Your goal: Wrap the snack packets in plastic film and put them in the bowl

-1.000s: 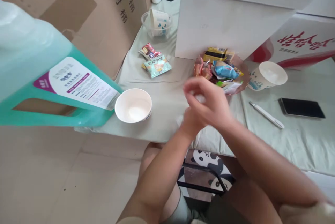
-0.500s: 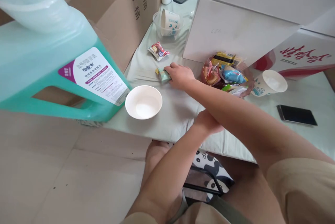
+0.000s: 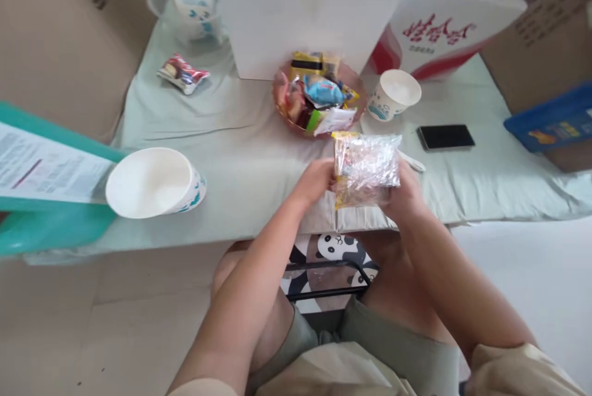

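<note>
A shiny clear snack packet (image 3: 365, 165) with yellow edges is held up above the front part of the cloth-covered table. My left hand (image 3: 317, 180) is closed on its left edge, with the fingertips partly hidden behind it. On the opposite side my right hand (image 3: 404, 195) grips the right edge, fingers mostly out of sight. Just beyond the packet stands a pinkish see-through bowl (image 3: 282, 118) filled with several wrapped snacks, among them a blue packet (image 3: 324, 91). A slim white object (image 3: 413, 162), partly covered, lies beside my right hand.
A paper cup (image 3: 155, 183) stands at left near a green jug (image 3: 60, 226). Another paper cup (image 3: 393, 95) and a phone (image 3: 446, 137) are to the right. A red-and-white packet (image 3: 184, 74) lies at back left. Cartons (image 3: 305, 7) line the back; a blue package (image 3: 552, 118) is far right.
My right hand has left the small green packet at left and come back right; that packet no longer shows on the table. Both hands now hold the clear packet. The view has swung right.
</note>
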